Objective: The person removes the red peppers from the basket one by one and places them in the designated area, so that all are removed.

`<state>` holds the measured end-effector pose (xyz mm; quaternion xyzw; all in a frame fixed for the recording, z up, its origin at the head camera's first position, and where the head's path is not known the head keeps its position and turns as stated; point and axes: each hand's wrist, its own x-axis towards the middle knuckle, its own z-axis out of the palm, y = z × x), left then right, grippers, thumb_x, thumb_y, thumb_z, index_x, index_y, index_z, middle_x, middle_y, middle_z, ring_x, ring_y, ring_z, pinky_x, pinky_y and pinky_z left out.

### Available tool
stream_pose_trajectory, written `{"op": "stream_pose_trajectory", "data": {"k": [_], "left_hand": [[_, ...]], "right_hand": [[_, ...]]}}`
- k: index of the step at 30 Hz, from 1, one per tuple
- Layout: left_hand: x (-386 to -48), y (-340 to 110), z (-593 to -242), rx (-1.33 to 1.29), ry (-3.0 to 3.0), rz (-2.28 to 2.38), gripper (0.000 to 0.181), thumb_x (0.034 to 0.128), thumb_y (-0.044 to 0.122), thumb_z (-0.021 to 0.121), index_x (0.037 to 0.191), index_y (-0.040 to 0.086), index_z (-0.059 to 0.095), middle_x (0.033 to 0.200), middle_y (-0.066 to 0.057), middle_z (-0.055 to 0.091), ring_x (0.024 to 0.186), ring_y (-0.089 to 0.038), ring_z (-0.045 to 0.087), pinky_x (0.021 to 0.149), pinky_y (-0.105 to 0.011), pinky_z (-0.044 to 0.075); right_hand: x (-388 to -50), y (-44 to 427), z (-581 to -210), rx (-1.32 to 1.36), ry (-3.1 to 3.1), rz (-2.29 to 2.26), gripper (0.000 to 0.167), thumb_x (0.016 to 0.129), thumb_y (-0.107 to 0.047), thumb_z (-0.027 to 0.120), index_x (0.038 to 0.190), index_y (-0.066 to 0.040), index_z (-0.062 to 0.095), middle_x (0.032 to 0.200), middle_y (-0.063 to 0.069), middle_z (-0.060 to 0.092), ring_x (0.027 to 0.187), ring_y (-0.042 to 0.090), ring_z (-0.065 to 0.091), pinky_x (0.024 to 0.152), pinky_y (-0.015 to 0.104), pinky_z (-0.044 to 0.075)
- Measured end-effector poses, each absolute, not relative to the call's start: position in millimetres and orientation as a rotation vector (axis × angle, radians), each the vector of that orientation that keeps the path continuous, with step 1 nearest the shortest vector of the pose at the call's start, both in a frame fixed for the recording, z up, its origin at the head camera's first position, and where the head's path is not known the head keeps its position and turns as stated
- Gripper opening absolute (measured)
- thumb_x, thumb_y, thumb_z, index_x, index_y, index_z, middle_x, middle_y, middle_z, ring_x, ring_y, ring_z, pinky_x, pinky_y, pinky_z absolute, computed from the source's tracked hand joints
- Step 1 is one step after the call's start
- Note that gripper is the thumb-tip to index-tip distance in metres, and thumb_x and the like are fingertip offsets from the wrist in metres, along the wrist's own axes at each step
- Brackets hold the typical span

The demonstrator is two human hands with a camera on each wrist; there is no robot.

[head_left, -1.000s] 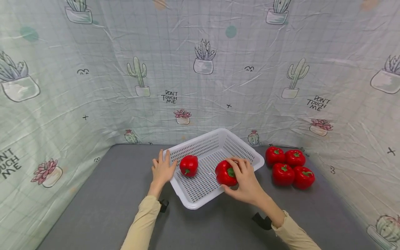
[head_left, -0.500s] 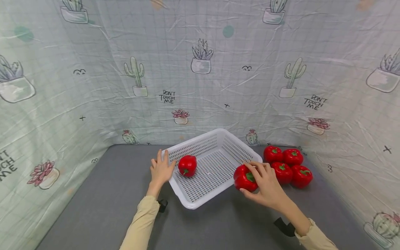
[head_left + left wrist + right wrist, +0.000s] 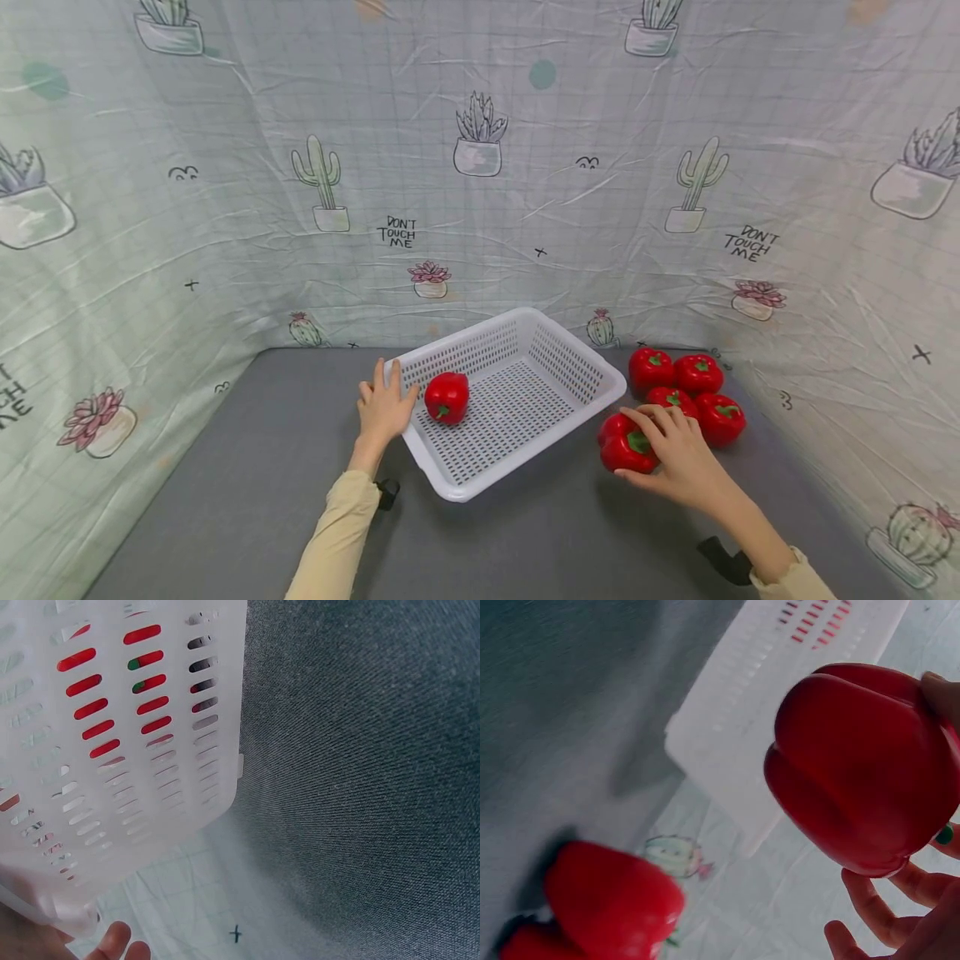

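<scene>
My right hand (image 3: 686, 462) grips a red bell pepper (image 3: 622, 446) above the table, just right of the white perforated basket (image 3: 517, 457). In the right wrist view, the held bell pepper (image 3: 862, 769) fills the middle right, with fingertips on its sides. Another red bell pepper (image 3: 447, 398) lies on its side in the left part of the basket, its stem facing the front. My left hand (image 3: 381, 414) rests on the basket's left rim, fingers extended and spread. In the left wrist view, only some fingers (image 3: 114, 941) show below the basket wall (image 3: 161, 802).
Several red bell peppers (image 3: 698, 374) stand clustered at the back right of the grey table (image 3: 300, 475), partly behind my right hand. A patterned cloth (image 3: 562, 208) hangs behind and on both sides. A dark strap (image 3: 723, 562) is by my right wrist.
My right hand has lifted the bell pepper rightward out of the basket to beside the clustered peppers. The left hand has stayed at the rim. The head view has shifted slightly.
</scene>
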<state>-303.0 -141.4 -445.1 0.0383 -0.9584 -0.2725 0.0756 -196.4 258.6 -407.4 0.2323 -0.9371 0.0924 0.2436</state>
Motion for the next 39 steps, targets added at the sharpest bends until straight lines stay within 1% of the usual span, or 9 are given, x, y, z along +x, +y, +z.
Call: {"op": "stream_pose_trajectory", "data": {"k": [5, 9, 15, 21, 27, 32, 39], "left_hand": [[-303, -141, -444, 0.106, -2.885, -0.824, 0.065, 0.0912, 0.04, 0.038, 0.143, 0.008, 0.017, 0.149, -0.015, 0.002, 0.116, -0.04, 0.017, 0.09, -0.059, 0.022], [-302, -140, -444, 0.105, -2.883, -0.823, 0.064, 0.0912, 0.04, 0.038, 0.143, 0.008, 0.017, 0.149, -0.015, 0.002, 0.116, -0.04, 0.017, 0.09, -0.059, 0.022], [-303, -140, -443, 0.102, -2.881, -0.819, 0.064, 0.0912, 0.039, 0.039, 0.143, 0.008, 0.018, 0.149, -0.016, 0.003, 0.116, -0.04, 0.018, 0.09, -0.06, 0.023], [-304, -141, -444, 0.114, -2.875, -0.799, 0.065, 0.0912, 0.039, 0.039, 0.143, 0.007, 0.018, 0.149, -0.016, 0.004, 0.116, -0.04, 0.019, 0.089, -0.059, 0.024], [-303, -143, -444, 0.118, -2.871, -0.822, 0.065, 0.0906, 0.04, 0.04, 0.143, 0.007, 0.018, 0.149, -0.015, 0.003, 0.116, -0.039, 0.017, 0.09, -0.059, 0.022], [-303, -142, -444, 0.12, -2.862, -0.817, 0.064, 0.0907, 0.038, 0.04, 0.143, 0.007, 0.019, 0.149, -0.017, 0.004, 0.116, -0.04, 0.019, 0.09, -0.059, 0.023], [-302, -141, -444, 0.113, -2.869, -0.833, 0.065, 0.0908, 0.04, 0.04, 0.143, 0.008, 0.018, 0.149, -0.015, 0.003, 0.115, -0.039, 0.018, 0.089, -0.059, 0.023]], "right_hand": [[-197, 275, -417, 0.574, -2.585, 0.264, 0.078, 0.048, -0.037, 0.085, 0.115, -0.01, 0.053, 0.106, 0.011, 0.053, 0.095, 0.029, 0.044, 0.069, 0.045, 0.04], [-197, 288, -425, 0.54, -2.607, 0.283, 0.079, 0.047, -0.034, 0.086, 0.114, -0.01, 0.053, 0.106, 0.011, 0.052, 0.093, 0.028, 0.043, 0.067, 0.044, 0.039], [-197, 304, -433, 0.515, -2.633, 0.314, 0.079, 0.046, -0.032, 0.086, 0.114, -0.01, 0.052, 0.105, 0.009, 0.05, 0.093, 0.028, 0.042, 0.068, 0.048, 0.038], [-201, 315, -437, 0.53, -2.629, 0.283, 0.08, 0.045, -0.032, 0.087, 0.114, -0.009, 0.053, 0.103, 0.007, 0.051, 0.096, 0.028, 0.043, 0.069, 0.049, 0.035], [-203, 319, -438, 0.526, -2.667, 0.258, 0.077, 0.047, -0.03, 0.086, 0.112, -0.007, 0.053, 0.103, 0.008, 0.052, 0.097, 0.028, 0.044, 0.071, 0.051, 0.035], [-206, 323, -442, 0.523, -2.683, 0.227, 0.075, 0.049, -0.031, 0.084, 0.112, -0.005, 0.054, 0.101, 0.009, 0.051, 0.095, 0.028, 0.044, 0.068, 0.051, 0.036], [-209, 330, -448, 0.52, -2.687, 0.193, 0.073, 0.05, -0.031, 0.083, 0.112, -0.006, 0.055, 0.099, 0.008, 0.051, 0.093, 0.026, 0.046, 0.065, 0.049, 0.036]]}}
